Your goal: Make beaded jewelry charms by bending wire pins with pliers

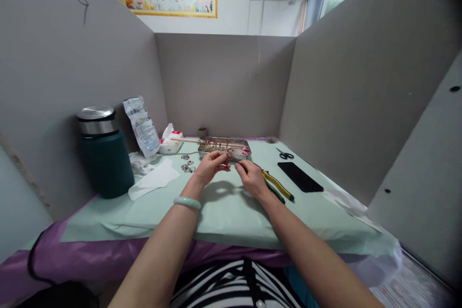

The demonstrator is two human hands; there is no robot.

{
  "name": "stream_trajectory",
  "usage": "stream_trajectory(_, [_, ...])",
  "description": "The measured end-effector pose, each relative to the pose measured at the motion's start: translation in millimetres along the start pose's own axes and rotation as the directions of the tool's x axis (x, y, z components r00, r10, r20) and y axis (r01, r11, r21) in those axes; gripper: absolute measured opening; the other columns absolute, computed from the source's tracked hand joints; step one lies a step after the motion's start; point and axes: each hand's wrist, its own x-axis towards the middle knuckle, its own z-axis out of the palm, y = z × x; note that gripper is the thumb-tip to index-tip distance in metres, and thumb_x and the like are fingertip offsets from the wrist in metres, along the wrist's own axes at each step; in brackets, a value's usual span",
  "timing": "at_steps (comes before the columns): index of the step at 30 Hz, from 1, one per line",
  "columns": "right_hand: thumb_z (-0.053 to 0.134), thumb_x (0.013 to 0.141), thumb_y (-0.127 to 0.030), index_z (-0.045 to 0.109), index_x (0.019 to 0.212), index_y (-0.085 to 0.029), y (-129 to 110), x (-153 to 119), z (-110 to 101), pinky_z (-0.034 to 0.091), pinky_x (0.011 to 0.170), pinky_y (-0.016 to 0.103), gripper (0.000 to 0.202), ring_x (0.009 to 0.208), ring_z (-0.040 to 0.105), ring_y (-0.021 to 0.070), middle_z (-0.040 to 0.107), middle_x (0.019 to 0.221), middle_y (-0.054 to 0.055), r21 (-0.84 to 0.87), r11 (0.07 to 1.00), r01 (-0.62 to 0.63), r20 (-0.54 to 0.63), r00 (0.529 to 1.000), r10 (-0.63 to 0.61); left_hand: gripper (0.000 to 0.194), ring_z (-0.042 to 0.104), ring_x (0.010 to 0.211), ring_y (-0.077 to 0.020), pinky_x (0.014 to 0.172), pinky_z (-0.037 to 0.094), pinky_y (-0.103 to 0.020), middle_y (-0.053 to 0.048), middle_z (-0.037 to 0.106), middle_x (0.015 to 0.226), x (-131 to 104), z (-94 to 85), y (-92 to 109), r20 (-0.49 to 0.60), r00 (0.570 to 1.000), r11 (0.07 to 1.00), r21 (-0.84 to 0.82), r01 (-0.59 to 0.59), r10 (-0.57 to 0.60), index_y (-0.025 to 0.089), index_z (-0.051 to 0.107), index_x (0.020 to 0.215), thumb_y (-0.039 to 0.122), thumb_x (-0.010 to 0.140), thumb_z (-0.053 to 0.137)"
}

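My left hand (212,166) is closed in a pinch, with a jade-coloured bangle (186,202) on its wrist. Between its fingertips is a small beaded piece (228,154), too small to make out fully. Facing it, my right hand (251,178) is wrapped round a dark-handled tool with a thin metal tip (234,157), which reaches the beaded piece; the hand hides most of the tool. Yellow and green plier handles (278,186) show just beyond my right hand. Behind both hands stands a metal tray (247,145) holding red and silvery beads, crossed by a thin wooden stick (187,140).
Small red-beaded ornaments (187,168) and white paper (155,179) lie to the left. A green thermos (106,163), a foil pouch (142,127) and a tissue pack (171,140) stand farther left. Scissors (286,155) and a black phone (300,176) lie right. Grey partitions (227,86) enclose the table.
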Motion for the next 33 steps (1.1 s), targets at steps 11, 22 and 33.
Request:
stream_trajectory(11, [0.042,0.091,-0.039,0.062,0.078,-0.019,1.9,0.0,0.8,0.038,0.066,0.026,0.031,0.071,0.056,0.0167,0.064,0.077,0.004,-0.048,0.998,-0.052,0.03,0.998,0.053,0.026,0.06,0.049,-0.0121,0.054,0.05,-0.026,-0.001,0.062,0.052,4.3,5.0,-7.9,-0.142,0.975,0.94,0.319,-0.118,0.171,0.013,0.057,0.068,0.03,0.065,0.076])
stream_trajectory(22, [0.043,0.09,-0.04,0.063,0.078,-0.019,3.3,-0.6,1.5,0.037,0.066,0.026,0.032,0.071,0.057,0.0166,0.064,0.075,0.004,-0.111,0.99,-0.089,0.053,0.994,0.096,0.042,0.06,0.05,-0.0111,0.052,0.051,-0.025,0.004,0.059,0.063,8.8,3.8,-8.8,-0.163,0.964,0.955,0.245,-0.169,0.212,0.017,0.045,0.083,0.027,0.059,0.079])
stream_trajectory(33, [0.043,0.09,-0.04,0.064,0.079,-0.02,2.2,-0.6,0.9,0.037,0.067,0.025,0.031,0.072,0.058,0.0168,0.064,0.076,0.004,-0.112,0.987,-0.112,0.069,0.99,0.12,0.037,0.061,0.055,-0.0122,0.056,0.052,-0.028,0.002,0.059,0.067,8.9,2.4,-8.7,-0.14,0.966,0.952,0.25,-0.178,0.218,0.015,0.052,0.085,0.026,0.061,0.077])
